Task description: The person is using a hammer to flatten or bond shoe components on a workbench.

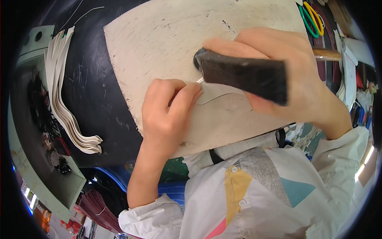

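So from where I'm standing, the person is bent over a pale, scuffed cutting board that sits on a dark, scratched counter. The right hand has its fingers wrapped tight around a dark block-shaped hammer head, gripped right up at the head, and the wooden handle pokes out past the hand toward the right. The round end of the hammer is down against the board, just beside the left hand.

The left hand is resting on the board with its fingers pinched together on a thin white strip that curves across the board, under the hammer. A small white tip shows right between the left fingertips and the hammer's face, but it's too small to tell what it is.

Off to the left on the counter there's a fanned stack of white curved pieces, well apart from the board. Up in the top right corner you can spot green and yellow loops lying among other clutter. The person wears a white shirt with coloured triangle patches, sleeves pushed up.
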`<state>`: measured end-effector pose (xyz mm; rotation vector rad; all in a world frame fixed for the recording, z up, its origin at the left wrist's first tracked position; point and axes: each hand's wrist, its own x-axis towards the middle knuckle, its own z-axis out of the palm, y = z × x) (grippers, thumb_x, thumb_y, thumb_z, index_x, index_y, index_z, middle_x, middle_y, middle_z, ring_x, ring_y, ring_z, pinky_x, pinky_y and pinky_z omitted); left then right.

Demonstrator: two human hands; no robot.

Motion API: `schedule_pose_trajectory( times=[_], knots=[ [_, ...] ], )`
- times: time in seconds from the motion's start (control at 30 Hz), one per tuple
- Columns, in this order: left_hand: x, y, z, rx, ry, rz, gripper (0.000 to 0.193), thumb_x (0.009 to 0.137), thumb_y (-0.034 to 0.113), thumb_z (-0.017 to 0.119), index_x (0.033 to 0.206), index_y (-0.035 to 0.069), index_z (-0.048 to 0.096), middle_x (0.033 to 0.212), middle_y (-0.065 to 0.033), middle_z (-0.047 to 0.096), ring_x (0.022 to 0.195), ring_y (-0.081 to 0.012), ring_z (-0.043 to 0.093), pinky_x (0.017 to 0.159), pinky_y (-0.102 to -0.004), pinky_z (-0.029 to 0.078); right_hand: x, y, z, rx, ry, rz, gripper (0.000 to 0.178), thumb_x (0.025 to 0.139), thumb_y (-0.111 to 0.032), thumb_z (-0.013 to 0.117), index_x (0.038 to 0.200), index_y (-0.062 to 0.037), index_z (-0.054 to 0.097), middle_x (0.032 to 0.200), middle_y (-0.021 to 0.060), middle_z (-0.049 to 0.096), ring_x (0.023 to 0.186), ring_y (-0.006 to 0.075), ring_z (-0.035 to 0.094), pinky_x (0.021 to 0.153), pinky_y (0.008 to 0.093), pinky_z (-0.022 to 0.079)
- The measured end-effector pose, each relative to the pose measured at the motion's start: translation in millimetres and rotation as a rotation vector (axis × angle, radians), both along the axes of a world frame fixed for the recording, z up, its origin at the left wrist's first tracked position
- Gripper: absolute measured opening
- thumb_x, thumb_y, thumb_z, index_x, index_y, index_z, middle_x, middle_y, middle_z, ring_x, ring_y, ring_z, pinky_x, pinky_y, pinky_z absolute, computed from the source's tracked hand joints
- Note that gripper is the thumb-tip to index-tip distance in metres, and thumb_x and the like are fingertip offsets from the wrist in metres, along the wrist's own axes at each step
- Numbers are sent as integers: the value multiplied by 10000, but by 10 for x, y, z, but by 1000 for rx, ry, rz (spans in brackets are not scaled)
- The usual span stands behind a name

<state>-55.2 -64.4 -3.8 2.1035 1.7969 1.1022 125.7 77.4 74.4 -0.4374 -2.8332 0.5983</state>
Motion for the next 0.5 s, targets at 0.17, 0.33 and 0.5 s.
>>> schedule_pose_trajectory(
  times=[0.17, 0.33, 0.5],
  knots=[
    [-21, -55, 72, -48, 132, 144, 234, 713, 174, 817, 917, 93, 735, 821, 6, 618, 743, -201, 569, 802, -350, 393, -16, -55, -22, -16, -47, 16, 604, 600, -48, 673, 1204, -33, 694, 738, 99, 543, 623, 303, 565, 553, 380, 448],
    [4, -116, 57, 66, 336, 133, 256, 717, 181, 818, 944, 94, 739, 824, 18, 616, 768, -177, 572, 809, -362, 379, -86, -52, -8, -47, -13, 44, 614, 588, -26, 683, 1202, -38, 697, 712, 81, 516, 602, 289, 550, 533, 373, 439],
    [17, -171, 37, 36, 287, 199, 247, 722, 206, 823, 939, 116, 747, 824, 46, 615, 779, -151, 563, 855, -375, 342, -90, -79, -56, 59, -19, 48, 544, 637, -50, 714, 1180, -67, 697, 699, 74, 501, 594, 273, 549, 528, 367, 428]
  ],
)
